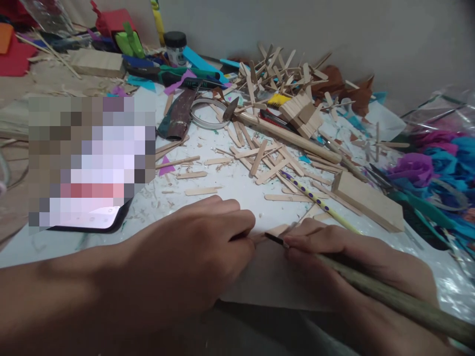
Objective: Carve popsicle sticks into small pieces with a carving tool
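Observation:
My left hand [196, 247] presses down on a small wooden stick piece [276, 230] at the near middle of the white work surface [230, 188], fingers curled over its left end. My right hand [352, 262] grips a long wooden-handled tool [389, 296] whose dark tip [273, 239] touches the stick piece between the two hands. The part of the stick under my left fingers is hidden.
A phone [92, 217] lies at the left. Several loose craft sticks [260, 158], a hammer [282, 131], a spotted pencil [315, 198], a wood block [367, 200], a bundle of sticks [302, 113], markers, a jar [175, 47] and paper flowers [438, 168] crowd the back and right.

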`<state>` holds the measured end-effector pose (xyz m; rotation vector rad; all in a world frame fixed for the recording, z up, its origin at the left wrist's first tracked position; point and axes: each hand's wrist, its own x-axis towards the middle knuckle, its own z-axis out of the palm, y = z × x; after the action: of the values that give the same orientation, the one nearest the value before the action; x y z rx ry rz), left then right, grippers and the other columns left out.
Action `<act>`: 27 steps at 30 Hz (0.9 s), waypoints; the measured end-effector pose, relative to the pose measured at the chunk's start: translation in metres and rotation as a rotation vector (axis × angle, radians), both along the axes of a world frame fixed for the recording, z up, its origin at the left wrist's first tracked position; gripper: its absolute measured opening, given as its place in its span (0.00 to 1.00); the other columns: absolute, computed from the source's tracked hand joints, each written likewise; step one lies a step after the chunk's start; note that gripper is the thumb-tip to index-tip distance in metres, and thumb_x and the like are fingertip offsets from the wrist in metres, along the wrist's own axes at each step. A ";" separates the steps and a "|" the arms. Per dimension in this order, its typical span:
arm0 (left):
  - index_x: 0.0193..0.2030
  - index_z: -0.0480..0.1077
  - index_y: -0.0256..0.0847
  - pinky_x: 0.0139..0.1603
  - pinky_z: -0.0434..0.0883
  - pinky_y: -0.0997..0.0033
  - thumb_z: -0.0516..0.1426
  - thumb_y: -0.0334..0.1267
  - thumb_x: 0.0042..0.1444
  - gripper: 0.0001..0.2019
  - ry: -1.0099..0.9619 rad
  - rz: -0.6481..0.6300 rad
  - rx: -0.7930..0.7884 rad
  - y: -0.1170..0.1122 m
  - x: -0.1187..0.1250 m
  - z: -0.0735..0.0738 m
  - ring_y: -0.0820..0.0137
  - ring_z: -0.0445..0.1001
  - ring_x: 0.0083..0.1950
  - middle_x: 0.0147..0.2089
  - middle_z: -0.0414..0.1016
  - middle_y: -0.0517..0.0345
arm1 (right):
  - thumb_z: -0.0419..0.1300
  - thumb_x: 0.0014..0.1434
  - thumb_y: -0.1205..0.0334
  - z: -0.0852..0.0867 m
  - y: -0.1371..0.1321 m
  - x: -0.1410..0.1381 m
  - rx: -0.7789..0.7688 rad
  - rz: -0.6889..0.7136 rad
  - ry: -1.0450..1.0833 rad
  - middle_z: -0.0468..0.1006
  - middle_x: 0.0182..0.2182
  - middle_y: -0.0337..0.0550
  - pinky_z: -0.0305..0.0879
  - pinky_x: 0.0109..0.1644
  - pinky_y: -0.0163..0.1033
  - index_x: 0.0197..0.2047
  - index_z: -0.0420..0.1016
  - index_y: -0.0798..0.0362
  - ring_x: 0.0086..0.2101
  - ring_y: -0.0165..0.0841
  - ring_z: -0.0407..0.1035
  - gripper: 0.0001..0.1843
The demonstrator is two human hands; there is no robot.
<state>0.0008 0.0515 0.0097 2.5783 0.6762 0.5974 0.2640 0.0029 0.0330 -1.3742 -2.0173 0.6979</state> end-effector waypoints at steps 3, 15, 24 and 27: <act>0.35 0.70 0.42 0.39 0.65 0.61 0.55 0.20 0.70 0.15 -0.018 -0.027 -0.006 0.001 -0.001 -0.001 0.65 0.68 0.38 0.38 0.73 0.58 | 0.67 0.70 0.70 -0.003 -0.001 0.000 0.005 -0.030 0.022 0.91 0.39 0.31 0.79 0.32 0.28 0.42 0.83 0.38 0.33 0.31 0.86 0.13; 0.36 0.70 0.43 0.38 0.63 0.60 0.57 0.21 0.68 0.13 -0.018 -0.027 -0.015 0.001 0.000 -0.004 0.65 0.68 0.37 0.38 0.73 0.59 | 0.67 0.71 0.68 -0.002 -0.002 0.000 -0.021 -0.064 -0.002 0.93 0.38 0.34 0.78 0.30 0.30 0.40 0.86 0.40 0.33 0.33 0.87 0.12; 0.36 0.73 0.42 0.42 0.65 0.59 0.55 0.25 0.73 0.14 0.025 0.011 0.000 -0.001 0.000 -0.004 0.63 0.69 0.39 0.40 0.75 0.57 | 0.70 0.70 0.62 -0.004 0.003 -0.004 -0.112 -0.125 0.116 0.92 0.36 0.36 0.77 0.31 0.31 0.36 0.88 0.41 0.31 0.33 0.85 0.09; 0.39 0.76 0.41 0.45 0.67 0.59 0.54 0.24 0.73 0.14 0.038 0.021 0.022 -0.001 0.000 -0.001 0.62 0.71 0.41 0.41 0.77 0.56 | 0.72 0.64 0.64 0.001 0.008 -0.005 -0.045 -0.209 0.206 0.91 0.31 0.34 0.77 0.29 0.27 0.33 0.88 0.41 0.28 0.30 0.83 0.09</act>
<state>0.0005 0.0502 0.0083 2.6121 0.7141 0.5672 0.2594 0.0112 0.0338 -1.4501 -1.6802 0.7601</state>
